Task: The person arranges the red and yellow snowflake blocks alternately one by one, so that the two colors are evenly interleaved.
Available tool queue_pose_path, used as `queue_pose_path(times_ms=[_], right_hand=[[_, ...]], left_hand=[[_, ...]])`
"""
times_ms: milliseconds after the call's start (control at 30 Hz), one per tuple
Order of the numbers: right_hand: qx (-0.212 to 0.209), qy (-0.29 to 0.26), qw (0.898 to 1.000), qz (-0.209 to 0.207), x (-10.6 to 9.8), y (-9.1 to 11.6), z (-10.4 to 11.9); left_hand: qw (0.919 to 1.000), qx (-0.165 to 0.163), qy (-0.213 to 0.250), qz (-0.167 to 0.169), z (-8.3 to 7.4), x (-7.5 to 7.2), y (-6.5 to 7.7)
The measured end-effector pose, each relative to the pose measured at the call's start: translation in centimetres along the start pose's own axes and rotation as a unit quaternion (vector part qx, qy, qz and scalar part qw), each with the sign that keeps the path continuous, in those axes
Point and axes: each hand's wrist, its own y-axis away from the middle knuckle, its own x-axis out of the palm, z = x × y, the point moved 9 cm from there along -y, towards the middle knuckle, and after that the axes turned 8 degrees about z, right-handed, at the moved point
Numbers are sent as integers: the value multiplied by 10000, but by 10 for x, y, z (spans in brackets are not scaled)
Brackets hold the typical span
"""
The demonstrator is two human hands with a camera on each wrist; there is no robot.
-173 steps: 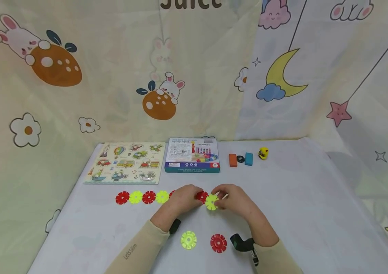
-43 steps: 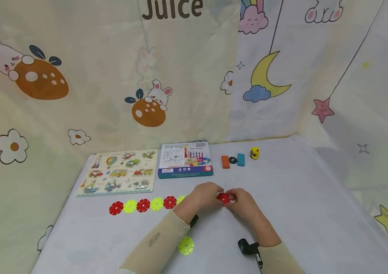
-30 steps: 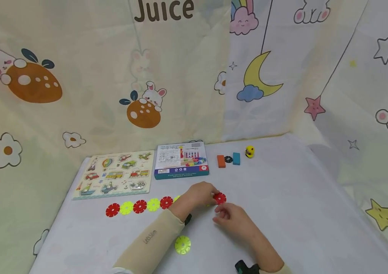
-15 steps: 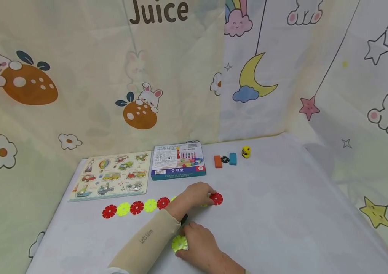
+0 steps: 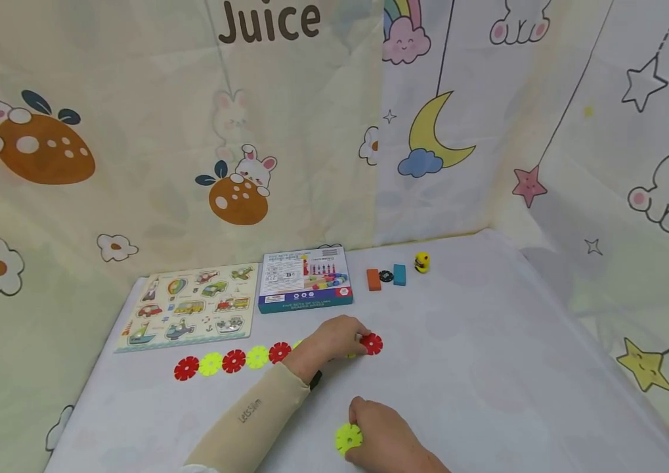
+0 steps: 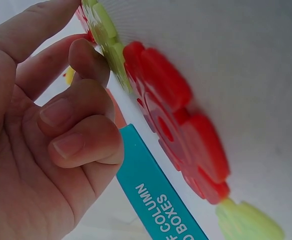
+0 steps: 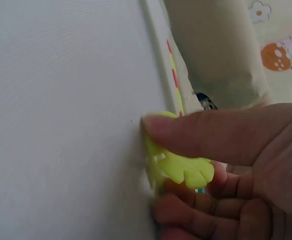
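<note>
A row of red and yellow-green flower-shaped plastic discs point(image 5: 234, 360) runs across the white table, edge to edge. My left hand point(image 5: 334, 337) reaches over the row, its forefinger and thumb pinching the red disc point(image 5: 373, 343) at the right end. Part of the row is hidden beneath that hand; in the left wrist view another red disc point(image 6: 161, 80) stands close by its curled fingers. Nearer the front, my right hand point(image 5: 390, 439) pinches a yellow-green disc point(image 5: 343, 439). The right wrist view shows the thumb point(image 7: 186, 131) over this disc point(image 7: 178, 167), close to the table.
At the back left lies a picture puzzle board point(image 5: 189, 307), with a flat cardboard box point(image 5: 304, 279) beside it. To the right of the box are an orange block point(image 5: 373, 280), a small black round piece point(image 5: 386, 276), a blue block point(image 5: 400, 274) and a yellow toy duck point(image 5: 422, 263).
A red disc was added at the row's right end. My right hand left it, took the yellow-green disc from the front and moved it rightward. My left hand stayed at the end disc.
</note>
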Motion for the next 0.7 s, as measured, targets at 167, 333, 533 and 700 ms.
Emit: queue_pose_path(times_ms=[167, 333, 533, 700], right_hand=[[-361, -567, 9971, -346, -21, 8, -14], [90, -1112, 9908, -764, -68, 2, -43], [621, -1181, 9787, -1562, -122, -15, -76], [655, -930, 9803, -1616, -145, -42, -95]], left_hand=[[10000, 4, 30, 6, 1, -2, 2], [9999, -77, 91, 49, 5, -2, 0], [10000, 2, -65, 66, 3, 1, -2], [9996, 61, -283, 54, -3, 1, 0]])
